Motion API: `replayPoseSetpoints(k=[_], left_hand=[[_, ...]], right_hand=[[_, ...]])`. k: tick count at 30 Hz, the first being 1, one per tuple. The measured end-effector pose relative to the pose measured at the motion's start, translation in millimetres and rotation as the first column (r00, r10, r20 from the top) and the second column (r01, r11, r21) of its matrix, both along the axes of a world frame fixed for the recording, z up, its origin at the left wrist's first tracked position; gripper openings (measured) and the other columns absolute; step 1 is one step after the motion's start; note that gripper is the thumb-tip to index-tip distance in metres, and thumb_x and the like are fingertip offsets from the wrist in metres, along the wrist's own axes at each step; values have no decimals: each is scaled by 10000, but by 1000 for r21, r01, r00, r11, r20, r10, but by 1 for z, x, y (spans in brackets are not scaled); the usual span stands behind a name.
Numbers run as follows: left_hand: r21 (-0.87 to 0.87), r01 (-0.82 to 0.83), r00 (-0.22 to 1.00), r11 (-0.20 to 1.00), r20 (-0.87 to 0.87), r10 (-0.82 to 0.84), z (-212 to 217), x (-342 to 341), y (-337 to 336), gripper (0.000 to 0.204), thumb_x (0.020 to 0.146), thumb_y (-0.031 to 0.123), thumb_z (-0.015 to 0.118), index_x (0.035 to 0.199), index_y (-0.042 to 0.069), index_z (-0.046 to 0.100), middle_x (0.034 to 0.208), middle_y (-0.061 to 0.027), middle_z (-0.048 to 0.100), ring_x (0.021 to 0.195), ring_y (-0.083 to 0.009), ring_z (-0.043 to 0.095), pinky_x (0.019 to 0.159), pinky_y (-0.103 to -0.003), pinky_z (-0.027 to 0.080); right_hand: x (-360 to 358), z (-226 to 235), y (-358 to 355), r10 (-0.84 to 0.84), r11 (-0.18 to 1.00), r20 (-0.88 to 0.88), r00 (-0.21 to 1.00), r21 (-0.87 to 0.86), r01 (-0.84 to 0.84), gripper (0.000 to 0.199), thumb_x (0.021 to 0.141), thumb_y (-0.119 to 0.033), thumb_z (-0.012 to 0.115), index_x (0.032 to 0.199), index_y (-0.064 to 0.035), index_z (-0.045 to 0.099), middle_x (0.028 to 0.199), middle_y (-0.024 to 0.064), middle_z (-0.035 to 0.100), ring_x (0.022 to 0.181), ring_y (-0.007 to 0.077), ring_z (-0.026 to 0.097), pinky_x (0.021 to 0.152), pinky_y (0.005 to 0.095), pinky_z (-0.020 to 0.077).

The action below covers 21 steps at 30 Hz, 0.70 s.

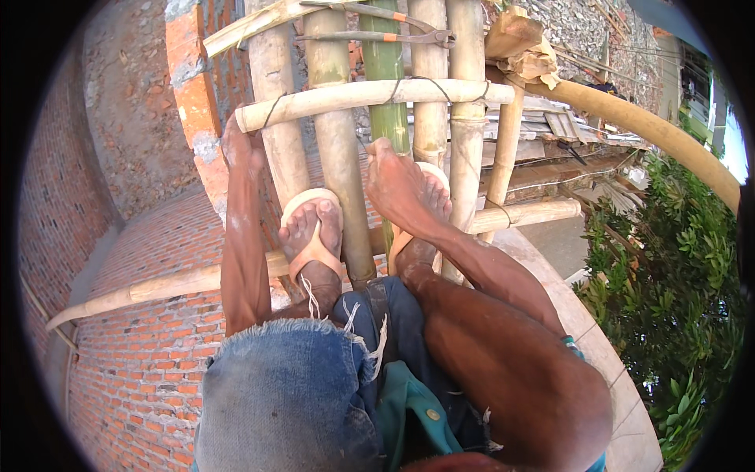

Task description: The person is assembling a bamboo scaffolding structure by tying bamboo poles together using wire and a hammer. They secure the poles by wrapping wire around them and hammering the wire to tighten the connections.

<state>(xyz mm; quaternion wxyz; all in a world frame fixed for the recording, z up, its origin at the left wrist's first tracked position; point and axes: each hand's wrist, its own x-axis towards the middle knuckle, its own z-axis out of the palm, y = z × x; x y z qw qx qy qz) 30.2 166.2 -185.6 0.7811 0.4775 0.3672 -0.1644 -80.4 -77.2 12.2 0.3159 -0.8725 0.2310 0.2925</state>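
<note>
My left hand (243, 149) is closed at the left end of a pale bamboo crosspiece (322, 105), its fingers partly hidden. Over the green bamboo pole (385, 67), my right hand (391, 179) is closed in a pinch; what it holds is too small to make out, though a thin dark strand shows by the fingertips. Dark wire ties bind the crosspiece to several upright poles (332, 134). A pair of pincers (429, 37) with orange marks on the handles lies across the poles, beyond the crosspiece.
My sandalled feet (313, 232) stand on the bamboo, by a lower cross pole (181, 285). Brick walls (141, 362) drop away to the left. A curved bamboo pole (653, 126) and leafy branches (668, 259) are on the right. Crumpled brown paper (528, 64) sits at the upper right.
</note>
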Motion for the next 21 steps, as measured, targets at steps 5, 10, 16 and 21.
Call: replayPoseSetpoints(k=[5, 10, 16, 21], left_hand=[[601, 106, 854, 792, 352, -382, 95, 35, -8, 497, 967, 274, 728, 1372, 23, 586, 1325, -154, 649, 1270, -317, 587, 1108, -475, 451], [991, -99, 282, 92, 116, -952, 137, 80, -41, 408, 906, 341, 775, 1271, 170, 713, 1460, -121, 526, 1366, -343, 465, 1155, -521, 340], [967, -83, 160, -239, -224, -961, 120, 88, -71, 475, 854, 375, 796, 1296, 216, 723, 1713, -117, 159, 1567, -389, 121, 1211, -662, 129], [955, 3, 207, -297, -291, -934, 110, 87, -77, 507, 858, 396, 794, 1327, 226, 704, 1735, -113, 62, 1580, -411, 42, 1191, -727, 40]], right_hand=[[4, -4, -2, -31, 1000, 50, 998, 0, 31, 229, 1024, -173, 506, 1173, -30, 605, 859, 310, 687, 849, 514, 665, 796, 592, 494], [6, -4, -5, 1, 999, 82, 997, 43, -5, 207, 981, -112, 513, 1151, -3, 556, 826, 336, 663, 846, 541, 654, 772, 619, 476], [1, -3, -3, -50, 999, 67, 996, -9, 51, 222, 1025, -179, 513, 1175, -53, 616, 907, 301, 695, 889, 511, 668, 836, 593, 493], [0, -3, -7, -30, 999, 61, 998, 20, 28, 235, 1026, -201, 522, 1190, -60, 614, 960, 300, 703, 928, 510, 672, 868, 581, 502]])
